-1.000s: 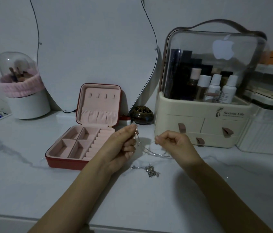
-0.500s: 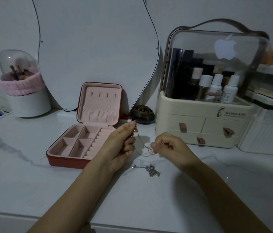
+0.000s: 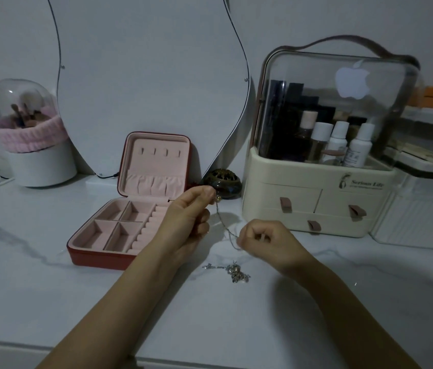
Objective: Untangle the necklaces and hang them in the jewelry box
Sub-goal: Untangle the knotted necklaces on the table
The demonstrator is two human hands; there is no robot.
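Head view. Since a second ago: right hand [image 3: 268, 242] drawn in closer to left hand [image 3: 186, 222], chain [image 3: 226, 227] between them shorter and steeper. Left fingers pinching the chain's upper end, held above the table; right fingers curled, pinching it lower down. Tangled necklaces [image 3: 234, 270] lying on the table [image 3: 50, 302], near of both hands. Jewelry box [image 3: 130, 222] open at left, lid hooks [image 3: 159, 151] bare. For the step: keep pulls short and gentle, tease loops loose rather than tug, lift free strand clear of the clump.
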